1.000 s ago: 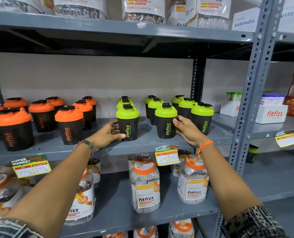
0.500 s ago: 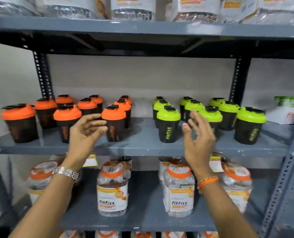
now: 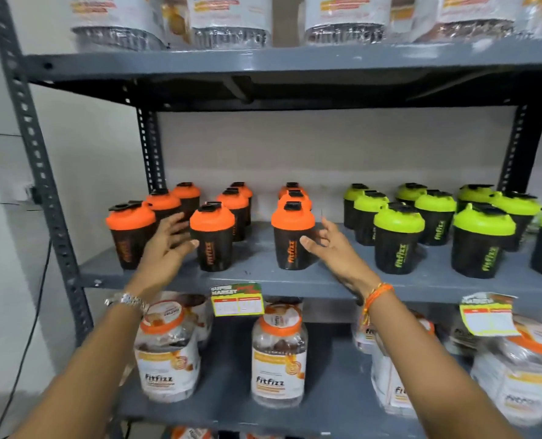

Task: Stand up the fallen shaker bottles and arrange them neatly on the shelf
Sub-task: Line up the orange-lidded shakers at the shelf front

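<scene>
Black shaker bottles stand upright in rows on the grey middle shelf (image 3: 263, 277). Orange-lidded ones fill the left half, green-lidded ones (image 3: 397, 239) the right half. My left hand (image 3: 165, 245) is open, fingers spread, between the front-left orange shaker (image 3: 130, 234) and the front-middle orange shaker (image 3: 212, 237), its thumb near the latter. My right hand (image 3: 326, 248) is open just right of another front orange shaker (image 3: 293, 237), thumb close to its side. Neither hand holds a bottle. I see no shaker lying on its side.
Clear jars with orange lids (image 3: 279, 359) stand on the shelf below, price tags (image 3: 236, 299) hang from the shelf edge. Packaged jars (image 3: 228, 23) fill the top shelf. A grey upright post (image 3: 44, 191) bounds the rack at left, with a wall beyond it.
My view has swung left from the green shakers to the orange ones. Both hands let go of the green bottles and moved left, now open beside the front orange shakers.
</scene>
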Available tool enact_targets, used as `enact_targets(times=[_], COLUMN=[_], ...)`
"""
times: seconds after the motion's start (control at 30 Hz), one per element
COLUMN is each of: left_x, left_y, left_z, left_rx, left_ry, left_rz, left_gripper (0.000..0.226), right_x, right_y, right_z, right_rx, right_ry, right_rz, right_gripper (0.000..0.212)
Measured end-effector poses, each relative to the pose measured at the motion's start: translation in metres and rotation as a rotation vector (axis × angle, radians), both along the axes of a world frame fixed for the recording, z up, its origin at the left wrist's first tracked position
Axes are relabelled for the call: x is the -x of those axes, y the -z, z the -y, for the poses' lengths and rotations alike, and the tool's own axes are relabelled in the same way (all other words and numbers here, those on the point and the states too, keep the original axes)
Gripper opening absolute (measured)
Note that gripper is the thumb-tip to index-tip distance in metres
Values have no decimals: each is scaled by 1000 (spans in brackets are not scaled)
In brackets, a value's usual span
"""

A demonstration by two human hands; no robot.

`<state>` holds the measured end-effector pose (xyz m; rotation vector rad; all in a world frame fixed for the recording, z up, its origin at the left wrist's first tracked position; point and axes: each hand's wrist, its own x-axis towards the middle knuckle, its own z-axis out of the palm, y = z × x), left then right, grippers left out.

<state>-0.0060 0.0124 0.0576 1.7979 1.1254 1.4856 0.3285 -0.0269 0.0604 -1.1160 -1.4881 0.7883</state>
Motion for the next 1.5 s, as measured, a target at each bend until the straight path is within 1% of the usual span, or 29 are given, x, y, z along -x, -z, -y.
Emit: enact_targets(times=[0.07, 0.13, 0.17, 0.23, 0.27, 0.33, 0.47, 0.6, 0.77, 0.87, 1.0, 1.2, 1.37, 1.43, 1.5], left_x=[5, 7, 8, 10, 11, 11, 3, 3, 6, 6, 5, 6, 4, 4, 3], left_y=[-5, -7, -6, -4, -3, 0, 8, 10, 14, 16, 17, 17, 14, 13, 12], left_z=[-11, -17, -21, -30, -34, -38, -39, -41, -41, -39, -40, -42, -37, -36, -35], left_rx=[64, 103, 99, 92, 98, 117, 71, 62, 43, 32, 21, 35, 56, 63, 68], left_ry=[129, 241, 279, 312, 314, 307, 259, 255, 256, 231, 187, 165, 156, 159, 166], left_rz=[-111, -175, -206, -248, -251, -222, -192, -175, -159, -173, -221, -248, -264, -265, -266], left_gripper=[69, 66, 66, 68, 69, 67, 60, 55, 50, 51, 58, 59, 61, 61, 62], right_x=[-1, 0, 0, -1, -1, -2, -2, 1, 4, 5, 6, 5, 7, 7, 8], right_y=[4, 9, 10, 12, 12, 15, 15, 15, 15, 16, 15, 15, 14, 14, 13], right_z=[-11, -16, -17, -19, -19, -21, -24, -19, -10, -8, -8, -8, -6, -5, -4], right_rx=[-2, 27, 40, 53, 51, 47, 69, 14, 10, 20, 22, 30, 17, 23, 34], right_ry=[-84, -126, -137, -161, -163, -162, -166, -119, -103, -91, -86, -91, -91, -94, -89], right_rz=[-47, -97, -120, -142, -137, -100, -61, -58, -36, -33, -34, -22, -7, -2, 8], right_gripper=[49, 42, 48, 79, 90, 101, 99, 102, 96, 97, 99, 97, 100, 97, 83])
